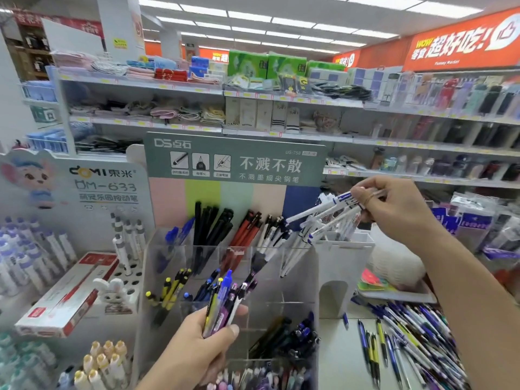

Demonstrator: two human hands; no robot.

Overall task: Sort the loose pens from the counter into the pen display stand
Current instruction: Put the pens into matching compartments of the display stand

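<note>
A clear acrylic pen display stand (298, 280) with several compartments stands in the middle, under a green header card. My right hand (394, 209) grips a bundle of white pens with blue marks (329, 218), their tips slanting down over the stand's top right compartment. My left hand (197, 347) holds a bunch of mixed pens (225, 299), blue, purple, yellow and white, upright in front of the stand's middle row. A heap of loose pens (408, 336) lies on the counter at the lower right.
A white DOMI pen stand (123, 277) with holes and a red-and-white box (67, 299) sit at the left, beside rows of white markers (28, 254). A white rack (343, 263) stands right of the acrylic stand. Store shelves (281, 133) fill the back.
</note>
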